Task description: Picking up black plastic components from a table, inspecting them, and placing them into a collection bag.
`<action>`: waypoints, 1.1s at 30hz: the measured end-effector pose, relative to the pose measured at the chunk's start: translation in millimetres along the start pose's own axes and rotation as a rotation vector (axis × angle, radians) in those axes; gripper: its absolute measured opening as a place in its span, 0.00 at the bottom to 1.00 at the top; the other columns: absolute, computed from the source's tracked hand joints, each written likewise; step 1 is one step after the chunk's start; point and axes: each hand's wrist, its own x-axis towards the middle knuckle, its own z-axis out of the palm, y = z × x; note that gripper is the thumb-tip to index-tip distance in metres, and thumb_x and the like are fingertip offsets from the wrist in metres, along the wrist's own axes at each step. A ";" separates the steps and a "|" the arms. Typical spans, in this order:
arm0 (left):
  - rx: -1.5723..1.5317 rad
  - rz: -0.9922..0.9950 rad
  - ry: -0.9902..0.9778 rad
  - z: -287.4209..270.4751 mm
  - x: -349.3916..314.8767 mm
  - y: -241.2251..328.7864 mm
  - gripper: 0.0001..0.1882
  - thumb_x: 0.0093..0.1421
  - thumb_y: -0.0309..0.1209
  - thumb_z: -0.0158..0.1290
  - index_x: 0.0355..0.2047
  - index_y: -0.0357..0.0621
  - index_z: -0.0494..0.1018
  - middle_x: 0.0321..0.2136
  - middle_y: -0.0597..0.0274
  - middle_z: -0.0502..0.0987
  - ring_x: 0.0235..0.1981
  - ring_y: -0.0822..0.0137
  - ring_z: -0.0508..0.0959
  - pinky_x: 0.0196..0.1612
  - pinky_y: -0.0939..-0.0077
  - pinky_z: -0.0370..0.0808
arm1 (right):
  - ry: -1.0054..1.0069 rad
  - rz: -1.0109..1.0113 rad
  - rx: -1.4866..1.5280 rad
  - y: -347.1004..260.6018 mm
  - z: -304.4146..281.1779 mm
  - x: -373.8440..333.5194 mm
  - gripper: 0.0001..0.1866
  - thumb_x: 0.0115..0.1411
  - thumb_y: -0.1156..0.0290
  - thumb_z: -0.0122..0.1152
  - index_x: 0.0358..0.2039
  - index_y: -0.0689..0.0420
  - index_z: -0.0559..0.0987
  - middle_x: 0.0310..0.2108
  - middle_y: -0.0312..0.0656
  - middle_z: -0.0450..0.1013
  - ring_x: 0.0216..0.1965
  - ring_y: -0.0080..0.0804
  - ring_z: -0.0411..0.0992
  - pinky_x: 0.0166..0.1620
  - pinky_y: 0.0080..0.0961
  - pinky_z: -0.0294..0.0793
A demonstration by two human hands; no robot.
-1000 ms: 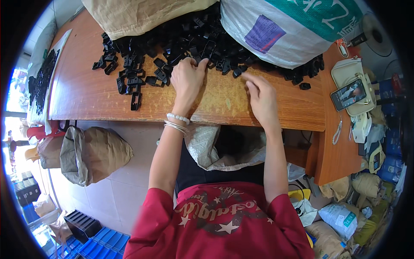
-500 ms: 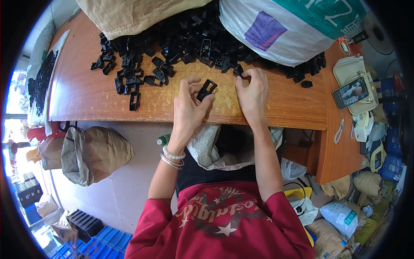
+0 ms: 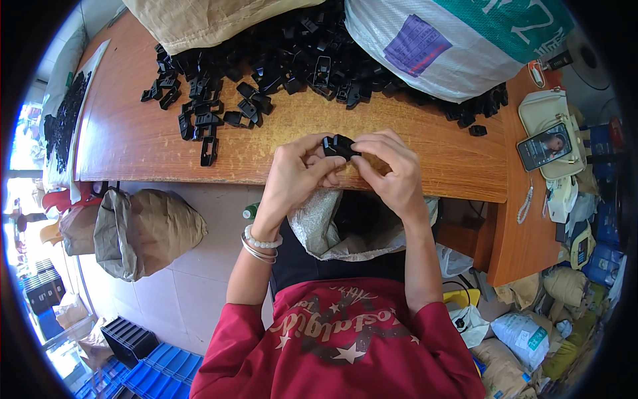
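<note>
Apparently two black pieces (image 3: 341, 144): small, blocky, faintly glossy, held together.

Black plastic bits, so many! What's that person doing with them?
The person's left hand and right hand both hold some black plastic near the table's front edge; one piece or two together, I can't tell. A pile of black pieces lies farther back, by a brown sack and a white-green sack. An open sack is below the edge.
</note>
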 end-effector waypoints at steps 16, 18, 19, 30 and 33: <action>0.094 0.408 0.095 22.5 -6.0 6.8 0.15 0.59 0.21 0.52 0.48 0.36 0.72 0.29 0.54 0.80 0.28 0.68 0.82 0.32 0.77 0.79 | 0.124 0.355 0.357 -5.9 6.7 -11.7 0.13 0.56 0.77 0.60 0.43 0.65 0.78 0.40 0.45 0.75 0.39 0.32 0.73 0.43 0.24 0.71; 0.254 0.526 0.090 16.6 3.6 4.4 0.14 0.59 0.24 0.54 0.46 0.36 0.73 0.29 0.54 0.79 0.29 0.66 0.81 0.33 0.76 0.78 | 0.058 0.374 0.340 -4.9 -5.8 -12.4 0.13 0.56 0.78 0.60 0.42 0.64 0.79 0.38 0.44 0.75 0.38 0.30 0.73 0.43 0.24 0.71; 0.241 0.523 0.093 8.4 13.6 -6.2 0.13 0.59 0.26 0.55 0.44 0.36 0.74 0.29 0.54 0.79 0.29 0.66 0.81 0.33 0.76 0.77 | -0.082 0.450 0.405 -2.7 -16.5 -12.1 0.11 0.56 0.78 0.61 0.40 0.63 0.81 0.36 0.43 0.76 0.39 0.28 0.73 0.43 0.23 0.71; 0.807 0.485 0.573 -10.6 113.0 8.1 0.13 0.57 0.36 0.55 0.29 0.38 0.79 0.23 0.51 0.79 0.26 0.52 0.79 0.32 0.66 0.75 | 0.047 0.189 -0.352 34.4 21.7 42.1 0.14 0.55 0.83 0.55 0.41 0.59 0.81 0.31 0.46 0.69 0.35 0.40 0.69 0.40 0.31 0.68; 0.700 0.486 0.579 -11.3 102.5 7.5 0.09 0.54 0.32 0.54 0.23 0.38 0.76 0.23 0.51 0.77 0.27 0.51 0.78 0.32 0.63 0.74 | -0.031 0.130 -0.560 36.7 26.7 38.5 0.14 0.50 0.81 0.57 0.39 0.60 0.81 0.32 0.44 0.64 0.39 0.39 0.65 0.43 0.34 0.64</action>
